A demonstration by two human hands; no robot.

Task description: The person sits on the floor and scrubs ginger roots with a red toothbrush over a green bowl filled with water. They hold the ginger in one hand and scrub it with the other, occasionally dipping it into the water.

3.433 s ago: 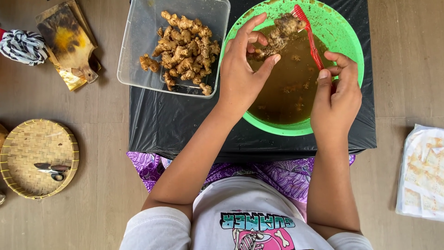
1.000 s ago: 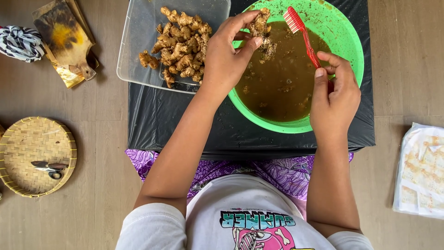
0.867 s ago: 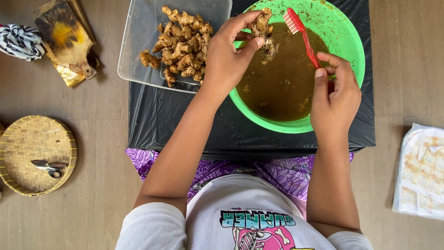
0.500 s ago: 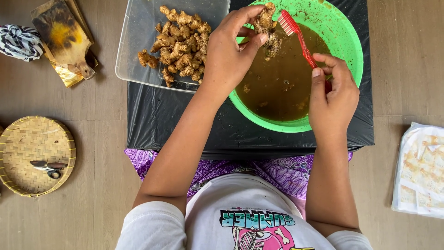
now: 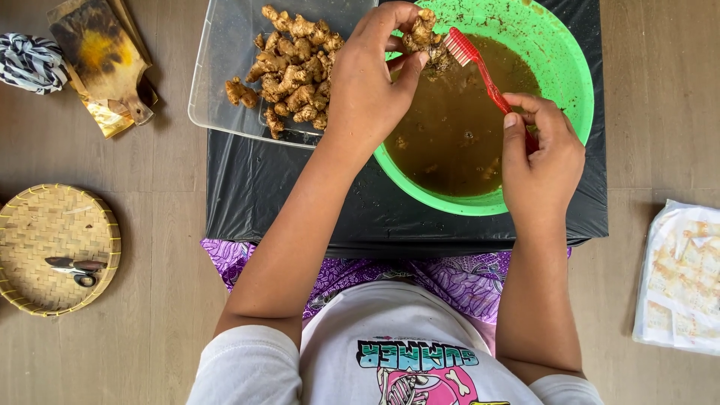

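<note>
Scrubbing ginger root point(image 5: 421, 31) pinched in left hand point(image 5: 371, 90) over green basin point(image 5: 570, 97), right hand point(image 5: 541, 161) fingers gripping red toothbrush point(image 5: 480, 67); next probably turning root.

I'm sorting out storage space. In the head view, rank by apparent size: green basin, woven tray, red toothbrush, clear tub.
1. green basin and clear tub: look alike, tub partly cut off
2. woven tray
3. red toothbrush

A knobbly, wet brown ginger root point(image 5: 421, 31) was held above the muddy water; the red toothbrush point(image 5: 484, 71) slanted, bristles touching it.
</note>
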